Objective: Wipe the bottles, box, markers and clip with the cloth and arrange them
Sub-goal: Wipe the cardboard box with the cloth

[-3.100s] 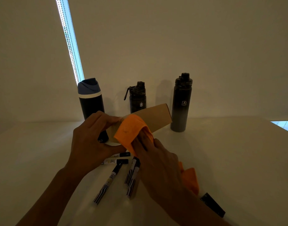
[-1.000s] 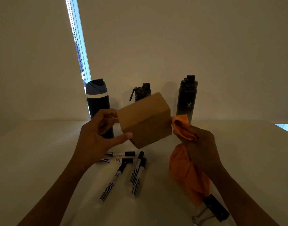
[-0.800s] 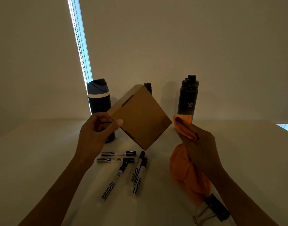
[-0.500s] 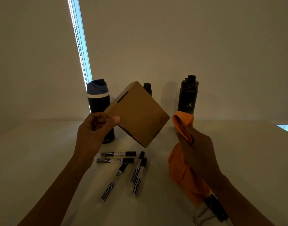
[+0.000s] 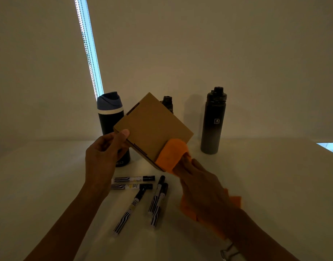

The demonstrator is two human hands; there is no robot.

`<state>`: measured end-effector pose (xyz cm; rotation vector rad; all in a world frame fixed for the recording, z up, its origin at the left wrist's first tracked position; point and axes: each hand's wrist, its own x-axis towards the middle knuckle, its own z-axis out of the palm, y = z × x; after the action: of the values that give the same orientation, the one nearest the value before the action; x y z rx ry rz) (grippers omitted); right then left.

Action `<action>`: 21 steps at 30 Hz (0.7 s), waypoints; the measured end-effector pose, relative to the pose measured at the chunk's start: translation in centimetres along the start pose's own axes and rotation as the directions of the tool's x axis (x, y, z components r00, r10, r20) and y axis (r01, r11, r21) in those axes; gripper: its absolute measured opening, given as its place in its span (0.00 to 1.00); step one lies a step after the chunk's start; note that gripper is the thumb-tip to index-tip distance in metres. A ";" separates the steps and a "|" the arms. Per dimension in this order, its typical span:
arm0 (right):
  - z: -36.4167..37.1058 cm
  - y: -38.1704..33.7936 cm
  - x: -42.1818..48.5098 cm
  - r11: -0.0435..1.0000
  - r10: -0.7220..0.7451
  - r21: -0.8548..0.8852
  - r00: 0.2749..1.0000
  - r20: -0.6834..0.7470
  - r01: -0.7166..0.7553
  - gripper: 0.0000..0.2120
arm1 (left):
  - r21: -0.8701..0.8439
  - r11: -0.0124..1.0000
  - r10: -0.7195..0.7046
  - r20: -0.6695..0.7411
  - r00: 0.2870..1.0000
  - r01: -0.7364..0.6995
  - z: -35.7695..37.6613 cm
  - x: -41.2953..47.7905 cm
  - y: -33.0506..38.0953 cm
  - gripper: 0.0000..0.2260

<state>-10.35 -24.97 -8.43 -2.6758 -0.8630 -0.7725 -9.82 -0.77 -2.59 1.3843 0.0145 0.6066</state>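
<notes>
Dim view from above a white worktop [image 5: 278, 185] against a plain wall. The only writing that can be read is a small white letter "A" in a square on the tall black bottle [image 5: 213, 127], which stands upright at the far right. Five markers [image 5: 132, 179] lie loose on the worktop near the middle, with black caps, white barrels with black wavy stripes and a yellowish label; their print is too small to read. The left hand [image 5: 102, 159] holds a plain brown cardboard box [image 5: 152, 129] in the air above the markers, tilted onto one corner like a diamond, with the thumb flat on the near face at its left corner and the fingers curled behind. The right hand [image 5: 201, 183] is closed round an orange cloth [image 5: 171, 154] and presses a fold of it over the box's lower right edge; the rest of the cloth hangs under the wrist. A dark bottle with a blue lid [image 5: 109, 108] and a pale band stands far left, partly behind the left hand. A third dark bottle [image 5: 167, 102] stands behind the box, only its cap showing. The wire handle of a binder clip [image 5: 227, 250] shows at the near edge, beside the right forearm. A bright strip of window [image 5: 88, 44] runs down the wall at far left.
</notes>
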 end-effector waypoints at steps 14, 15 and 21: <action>-0.1 2.0 0.6 0.975 0.204 0.134 0.950 -0.237 -0.176 0.36 | 0.199 0.973 0.102 0.097 0.990 -0.120 0.2 -0.7 0.1 0.18; 0.1 2.0 0.9 0.978 0.191 0.141 0.940 -0.282 -0.156 0.33 | 0.200 0.972 0.103 0.103 0.989 -0.122 0.4 -0.9 0.1 0.17; -1.7 -2.3 0.8 0.997 0.049 -0.058 0.997 -0.061 -0.053 0.44 | 0.267 0.950 0.137 0.104 0.985 -0.160 1.1 -1.7 0.4 0.17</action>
<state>-11.84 -23.38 -6.50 -2.6995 -0.7659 -0.8748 -11.00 -2.47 -2.50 1.6908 -0.0765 0.6900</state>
